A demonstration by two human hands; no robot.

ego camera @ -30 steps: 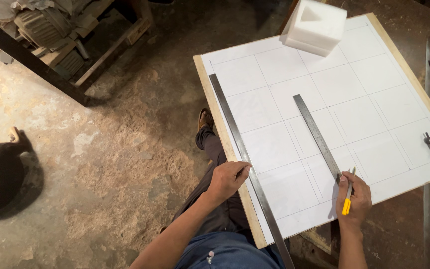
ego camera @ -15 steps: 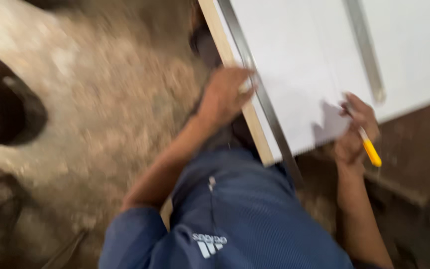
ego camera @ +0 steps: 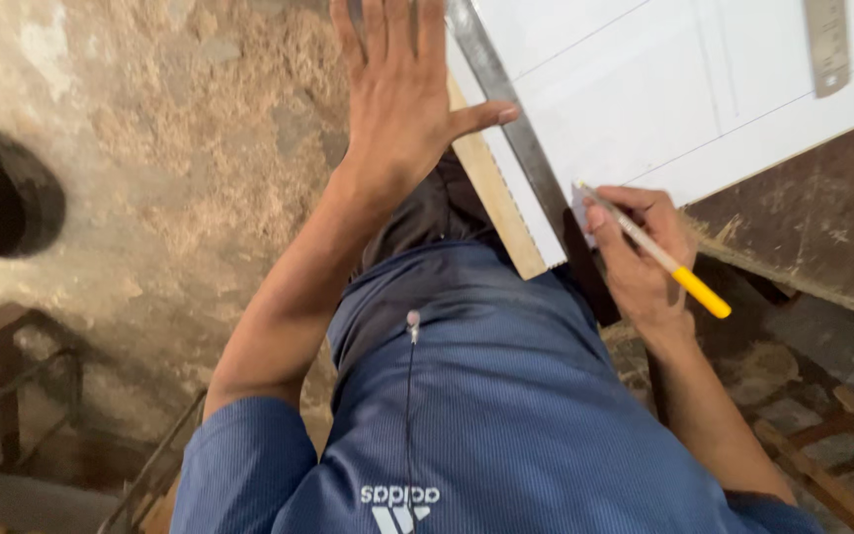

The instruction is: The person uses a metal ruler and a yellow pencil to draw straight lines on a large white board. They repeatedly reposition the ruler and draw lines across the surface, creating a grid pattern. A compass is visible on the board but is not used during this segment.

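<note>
My left hand (ego camera: 399, 94) is spread flat with fingers apart, its thumb resting on a long metal straightedge (ego camera: 506, 109) that lies along the left edge of a white board (ego camera: 664, 89) marked with pencil grid lines. My right hand (ego camera: 644, 252) grips a pencil with a yellow end (ego camera: 659, 257); its tip touches the board's near corner beside the straightedge. A wooden strip (ego camera: 494, 198) runs under the board's edge.
A second steel ruler (ego camera: 826, 44) lies on the board at the top right. A dark wooden bench top (ego camera: 822, 227) shows under the board. Sawdust covers the floor (ego camera: 180, 148) at left. Wooden frames (ego camera: 12, 376) stand at the lower left and lower right.
The view has dropped and closed in on my torso and hands. My left hand has opened flat by the straightedge. My right hand has brought the pencil tip to the board's near corner.
</note>
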